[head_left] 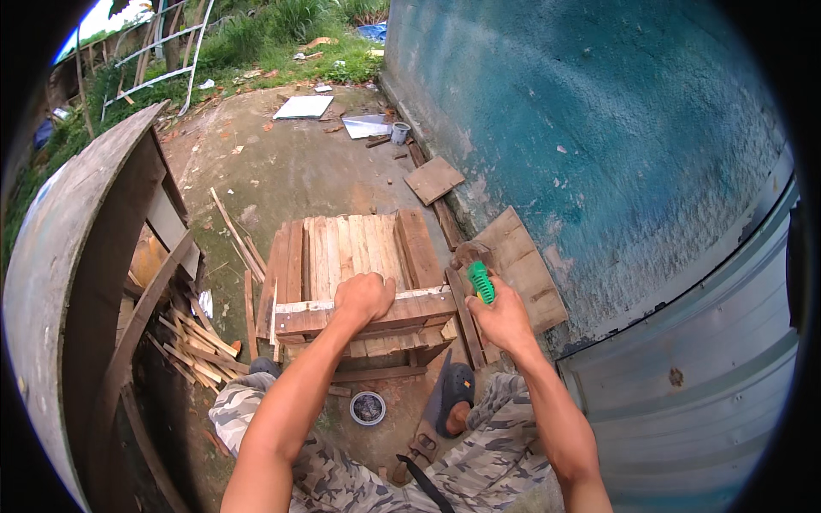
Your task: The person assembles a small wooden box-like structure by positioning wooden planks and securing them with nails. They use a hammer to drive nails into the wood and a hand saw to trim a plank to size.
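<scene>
Below me stands a crate-like wooden frame (pixel 419 248) of pale slats between darker side boards, with a white-streaked front rail (pixel 419 306). My left hand (pixel 365 297) is closed over that rail near its middle; the fingertips are largely hidden. To the right of the frame, my right hand (pixel 503 318) grips a hammer by its green ribbed handle (pixel 481 282). The hammer's brownish, rusty-looking head points away from me, over a loose board (pixel 522 278), and appears apart from the frame.
A bowl of small dark pieces (pixel 368 409) and a handsaw (pixel 423 436) lie by my feet. Split wood strips (pixel 192 346) are heaped left, beside a large curved wooden panel (pixel 77 282). A blue wall (pixel 581 128) and corrugated metal sheet (pixel 684 376) stand right.
</scene>
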Demonstrator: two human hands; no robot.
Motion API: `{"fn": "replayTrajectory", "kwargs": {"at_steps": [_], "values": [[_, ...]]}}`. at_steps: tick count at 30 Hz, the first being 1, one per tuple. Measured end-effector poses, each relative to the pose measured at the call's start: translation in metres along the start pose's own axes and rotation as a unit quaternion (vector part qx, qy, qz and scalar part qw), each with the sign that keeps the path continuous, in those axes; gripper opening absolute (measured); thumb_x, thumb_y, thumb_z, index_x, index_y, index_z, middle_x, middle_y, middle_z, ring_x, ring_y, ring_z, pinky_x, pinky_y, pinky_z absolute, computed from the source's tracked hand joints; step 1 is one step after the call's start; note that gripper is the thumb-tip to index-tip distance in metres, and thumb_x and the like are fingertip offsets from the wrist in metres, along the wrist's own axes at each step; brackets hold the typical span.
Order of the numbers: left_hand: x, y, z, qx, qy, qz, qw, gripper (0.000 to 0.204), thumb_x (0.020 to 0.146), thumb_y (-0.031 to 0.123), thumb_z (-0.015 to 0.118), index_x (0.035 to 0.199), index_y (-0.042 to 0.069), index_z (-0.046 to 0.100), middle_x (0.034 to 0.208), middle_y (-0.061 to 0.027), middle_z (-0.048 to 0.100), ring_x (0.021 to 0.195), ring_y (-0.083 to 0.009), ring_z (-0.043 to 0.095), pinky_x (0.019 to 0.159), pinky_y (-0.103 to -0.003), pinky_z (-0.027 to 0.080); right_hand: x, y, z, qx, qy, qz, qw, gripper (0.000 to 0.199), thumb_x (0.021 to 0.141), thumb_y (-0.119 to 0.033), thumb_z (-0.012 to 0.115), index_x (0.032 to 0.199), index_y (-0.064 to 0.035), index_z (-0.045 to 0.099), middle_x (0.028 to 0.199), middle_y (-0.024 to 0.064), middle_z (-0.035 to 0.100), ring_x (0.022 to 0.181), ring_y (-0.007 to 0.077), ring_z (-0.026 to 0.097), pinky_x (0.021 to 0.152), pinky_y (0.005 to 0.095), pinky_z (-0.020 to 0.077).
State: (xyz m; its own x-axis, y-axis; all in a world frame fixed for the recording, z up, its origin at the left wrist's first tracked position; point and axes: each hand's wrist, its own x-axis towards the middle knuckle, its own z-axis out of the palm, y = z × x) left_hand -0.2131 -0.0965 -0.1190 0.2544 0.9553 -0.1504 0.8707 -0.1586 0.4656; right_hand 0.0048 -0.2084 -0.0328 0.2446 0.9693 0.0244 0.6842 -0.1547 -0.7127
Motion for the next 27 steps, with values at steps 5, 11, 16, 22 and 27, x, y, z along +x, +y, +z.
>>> {"fn": "replayTrajectory", "kwargs": {"at_steps": [5, 11, 16, 22, 27], "values": [[0.000, -0.002, 0.001, -0.003, -0.014, -0.005, 1.000, 0.059, 0.098, 0.045, 0.045, 0.098, -0.006, 0.075, 0.096, -0.0321, 0.071, 0.098, -0.0466, 0.069, 0.091, -0.053, 0.052, -0.013, -0.010, -0.018, 0.153, 0.144, -0.118, 0.970, 0.025, 0.091, -0.018, 0.070, 0.104, 0.0014, 0.061, 0.076, 0.0113, 0.064, 0.071, 0.0227, 0.069, 0.063, 0.0381, 0.0496], [-0.001, 0.001, -0.003, 0.000, -0.027, -0.017, 0.999, 0.059, 0.098, 0.043, 0.044, 0.098, -0.007, 0.075, 0.102, -0.0308, 0.071, 0.100, -0.0443, 0.070, 0.093, -0.050, 0.053, -0.012, -0.004, 0.010, 0.057, -0.090, 0.113, 0.988, 0.030, 0.089, -0.014, 0.066, 0.113, 0.0032, 0.059, 0.073, 0.0115, 0.064, 0.054, 0.0230, 0.066, 0.053, 0.0381, 0.0507], [-0.001, 0.001, -0.005, -0.007, -0.017, -0.011, 1.000, 0.058, 0.097, 0.043, 0.044, 0.098, -0.007, 0.075, 0.101, -0.0308, 0.071, 0.100, -0.0437, 0.070, 0.094, -0.050, 0.052, -0.008, -0.009, -0.028, 0.208, 0.060, -0.020, 0.976, 0.027, 0.093, -0.014, 0.067, 0.111, 0.0038, 0.059, 0.066, 0.0061, 0.059, 0.045, 0.0140, 0.056, 0.043, 0.0342, 0.0452], [-0.002, 0.001, -0.003, -0.008, -0.026, -0.019, 0.999, 0.058, 0.097, 0.042, 0.044, 0.097, -0.007, 0.075, 0.099, -0.0309, 0.071, 0.099, -0.0435, 0.070, 0.094, -0.049, 0.053, -0.013, -0.011, 0.021, 0.005, 0.221, -0.326, 0.919, 0.015, 0.093, -0.009, 0.064, 0.101, -0.0015, 0.055, 0.066, 0.0023, 0.054, 0.043, 0.0118, 0.050, 0.040, 0.0307, 0.0432], [-0.002, 0.000, -0.002, -0.005, -0.012, -0.010, 1.000, 0.058, 0.096, 0.042, 0.044, 0.096, -0.008, 0.075, 0.098, -0.0314, 0.071, 0.098, -0.0436, 0.070, 0.093, -0.050, 0.053, -0.010, -0.004, -0.021, 0.140, 0.016, 0.055, 0.988, 0.026, 0.091, -0.013, 0.066, 0.110, 0.0026, 0.058, 0.069, 0.0081, 0.061, 0.048, 0.0164, 0.059, 0.047, 0.0343, 0.0467]]}}
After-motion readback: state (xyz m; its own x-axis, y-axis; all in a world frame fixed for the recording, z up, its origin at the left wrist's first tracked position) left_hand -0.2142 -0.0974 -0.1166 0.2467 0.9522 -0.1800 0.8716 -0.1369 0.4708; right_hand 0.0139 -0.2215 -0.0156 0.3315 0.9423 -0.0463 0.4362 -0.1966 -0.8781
